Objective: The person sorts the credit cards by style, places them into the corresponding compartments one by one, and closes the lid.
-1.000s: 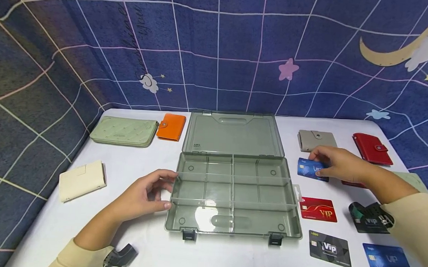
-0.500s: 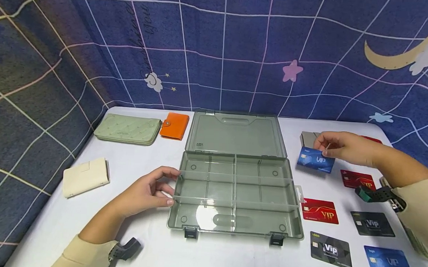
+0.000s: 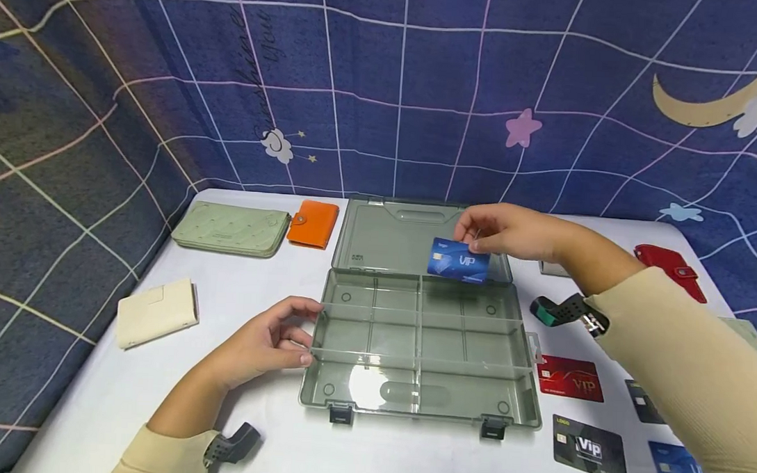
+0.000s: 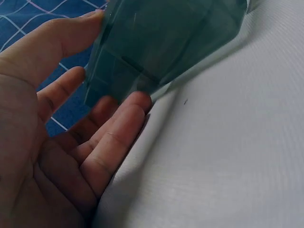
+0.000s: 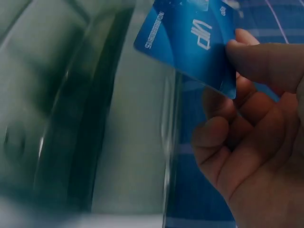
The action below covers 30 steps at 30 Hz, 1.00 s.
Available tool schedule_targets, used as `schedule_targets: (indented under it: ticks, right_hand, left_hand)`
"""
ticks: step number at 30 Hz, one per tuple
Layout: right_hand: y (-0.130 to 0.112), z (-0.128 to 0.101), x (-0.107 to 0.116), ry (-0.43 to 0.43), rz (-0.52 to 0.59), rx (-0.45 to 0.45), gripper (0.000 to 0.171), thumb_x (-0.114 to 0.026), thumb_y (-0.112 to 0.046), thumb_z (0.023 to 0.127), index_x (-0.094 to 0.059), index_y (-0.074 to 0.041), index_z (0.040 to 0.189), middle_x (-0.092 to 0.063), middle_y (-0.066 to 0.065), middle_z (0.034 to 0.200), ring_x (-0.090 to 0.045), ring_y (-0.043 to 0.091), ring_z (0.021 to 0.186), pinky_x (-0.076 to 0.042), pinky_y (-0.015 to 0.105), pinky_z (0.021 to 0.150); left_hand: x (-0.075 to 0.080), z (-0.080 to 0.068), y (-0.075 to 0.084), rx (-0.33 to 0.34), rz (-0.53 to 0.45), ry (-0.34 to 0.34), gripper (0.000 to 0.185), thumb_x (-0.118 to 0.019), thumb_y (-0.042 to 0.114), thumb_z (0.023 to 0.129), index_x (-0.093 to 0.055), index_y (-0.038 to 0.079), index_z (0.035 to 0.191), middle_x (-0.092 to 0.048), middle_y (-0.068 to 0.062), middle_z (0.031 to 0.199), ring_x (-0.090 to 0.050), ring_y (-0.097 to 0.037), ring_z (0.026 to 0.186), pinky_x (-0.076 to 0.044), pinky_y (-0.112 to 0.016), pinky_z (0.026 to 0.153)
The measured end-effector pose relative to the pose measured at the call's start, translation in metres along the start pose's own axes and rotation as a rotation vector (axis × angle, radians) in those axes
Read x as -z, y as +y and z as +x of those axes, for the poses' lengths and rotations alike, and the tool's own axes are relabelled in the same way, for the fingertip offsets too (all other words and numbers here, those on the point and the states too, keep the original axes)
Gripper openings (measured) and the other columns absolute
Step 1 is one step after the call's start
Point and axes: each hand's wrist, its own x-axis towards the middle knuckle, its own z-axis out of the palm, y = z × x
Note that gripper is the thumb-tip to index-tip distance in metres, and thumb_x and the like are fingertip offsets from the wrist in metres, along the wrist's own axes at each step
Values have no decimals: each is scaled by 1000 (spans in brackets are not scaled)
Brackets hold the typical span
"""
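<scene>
A grey-green plastic compartment box [image 3: 420, 344] lies open at the table's middle, its lid [image 3: 410, 236] flat behind it. My right hand [image 3: 510, 232] pinches a blue VIP card [image 3: 457, 260] in the air over the hinge, above the box's back row. In the right wrist view the blue VIP card [image 5: 190, 42] sits between thumb and fingers [image 5: 263, 57]. My left hand [image 3: 268, 340] rests against the box's left wall with fingers relaxed; the left wrist view shows those fingers [image 4: 116, 135] touching the box [image 4: 156, 42].
A red VIP card [image 3: 570, 377], a black one [image 3: 589, 448] and more cards lie right of the box. A green wallet [image 3: 231, 229], an orange card holder [image 3: 313, 224] and a cream case [image 3: 157, 312] lie on the left. A red holder [image 3: 670, 265] is at back right.
My right hand lifted the blue card from the table at the right and carried it left, over the box's back edge. The left hand stayed at the box's left wall.
</scene>
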Motion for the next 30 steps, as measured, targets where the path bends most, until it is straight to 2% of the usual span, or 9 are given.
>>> schedule_targets:
  ticks: [4,9,15,22,30]
  right_hand:
    - [-13,25,-20,-56,8,76,16,-60,3,103,-64,0,118,-62,11,102,-58,27,99,-53,35,85]
    - [-26,47,-41,-117,16,124,16,-60,4,103,-65,-1,117,-63,10,103,-60,27,99,-52,37,88]
    - [-35,66,-62,-127,10,169,17,-60,5,102,-67,-2,116,-64,9,103,-60,25,97,-52,36,86]
    - [-38,81,-83,-146,-34,177,19,-62,6,101,-69,-5,114,-66,7,100,-61,22,95,-52,33,87]
    - [-37,82,-96,-148,-139,190,19,-63,7,101,-73,-6,112,-70,3,99,-63,17,94,-54,30,87]
  left_hand:
    - [-3,3,-4,-7,4,-6,72,-84,-3,85,-49,1,148,-53,-20,142,-69,-23,100,-64,-33,82]
    - [-6,5,-6,-4,16,-2,72,-85,-2,85,-51,4,148,-53,-19,144,-69,-22,100,-64,-33,82]
    - [-4,2,-4,-1,36,11,73,-85,-2,84,-51,6,149,-55,-22,141,-70,-23,99,-63,-34,82]
    - [-1,-2,-3,-2,59,33,73,-86,-2,85,-51,4,149,-57,-22,139,-70,-23,99,-63,-33,82]
    - [-1,-1,-4,-8,71,40,74,-87,-1,84,-52,5,149,-54,-21,146,-70,-24,100,-63,-33,82]
